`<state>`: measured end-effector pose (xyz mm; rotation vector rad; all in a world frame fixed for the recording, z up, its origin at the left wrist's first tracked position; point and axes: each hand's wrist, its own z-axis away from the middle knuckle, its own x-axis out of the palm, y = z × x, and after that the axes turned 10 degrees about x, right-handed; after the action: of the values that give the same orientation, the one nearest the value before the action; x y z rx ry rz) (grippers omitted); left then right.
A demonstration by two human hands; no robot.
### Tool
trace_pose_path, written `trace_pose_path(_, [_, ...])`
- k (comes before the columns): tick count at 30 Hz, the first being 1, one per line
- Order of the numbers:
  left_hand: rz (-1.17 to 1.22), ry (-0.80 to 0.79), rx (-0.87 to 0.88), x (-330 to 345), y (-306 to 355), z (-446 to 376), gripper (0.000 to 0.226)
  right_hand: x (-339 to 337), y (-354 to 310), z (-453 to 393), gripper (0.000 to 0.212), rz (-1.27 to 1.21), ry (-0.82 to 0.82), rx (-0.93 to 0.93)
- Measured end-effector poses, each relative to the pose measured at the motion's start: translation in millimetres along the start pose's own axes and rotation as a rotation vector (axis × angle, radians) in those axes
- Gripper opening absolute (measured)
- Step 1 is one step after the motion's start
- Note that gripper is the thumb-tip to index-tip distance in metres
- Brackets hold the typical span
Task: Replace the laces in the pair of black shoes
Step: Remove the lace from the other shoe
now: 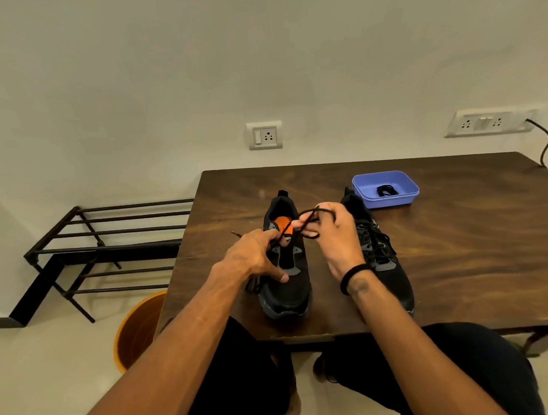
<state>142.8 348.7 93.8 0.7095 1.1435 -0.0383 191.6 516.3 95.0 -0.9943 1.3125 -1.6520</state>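
Head view: pulling the old lace out of the first shoe

Head view shows two black shoes on a brown table (458,245), both near the front edge, toes toward the person. The near shoe (286,289) sits closer to the left edge of the table. Its tongue area looks bare, so most of its lace seems to be out already. The other shoe (383,258) stands just beside it on the right, and its lace is tied in.

The left hand (256,256) rests on the near shoe, and its fingers pinch the black lace (311,219) close to the top holes. The right hand (334,232) is curled round a loop of that same lace, lifted a little above the shoe. One lace tip pokes out to the left of the left hand.

A purple tray (405,197) sits toward the back edge of the table, behind the other shoe. A small coil of black lace (386,190) lies inside it. This is likely the new lace.

To do this step well, I think the left hand should press the shoe down so it does not slide. The right hand should pull the lace slowly and straight out, one hole at a time. A hard tug could snag the tip in a hole. The old lace should go somewhere apart from the tray, so old and new do not get mixed up.
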Motion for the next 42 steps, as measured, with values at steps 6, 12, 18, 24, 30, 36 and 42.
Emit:
trace_pose_path(6, [0.002, -0.002, 0.019, 3.7, 4.5, -2.6, 0.085, -8.7, -6.3, 3.5, 0.011, 0.074, -0.021, 0.024])
trace_pose_path(12, [0.02, 0.046, 0.045, 6.1, -1.6, -2.1, 0.054, 4.0, 11.7, 21.9, 0.045, 1.294, -0.224, -0.31])
trace_pose_path(18, [0.003, 0.06, 0.061, 8.3, 0.0, -4.5, 0.059, 17.1, 7.4, 30.4, 0.036, 1.539, -0.217, -0.277])
trace_pose_path(24, [-0.042, 0.073, 0.069, 9.5, -2.1, -7.4, 0.063, 18.8, 18.8, 28.2, 0.044, 1.558, -0.261, -0.175])
trace_pose_path(30, [-0.114, 0.012, 0.076, 6.9, -2.9, -6.1, 0.081, -0.2, 8.7, 8.9, 0.026, 0.65, -0.116, 0.106])
trace_pose_path(36, [-0.11, -0.039, 0.082, 4.7, -5.2, -9.5, 0.08, -10.5, -20.3, 0.3, 0.031, -0.487, -0.004, 0.252])
trace_pose_path(42, [-0.094, 0.022, 0.129, 9.4, -10.4, -8.0, 0.075, -7.5, 1.0, 10.4, 0.019, 0.876, -0.079, -0.164])
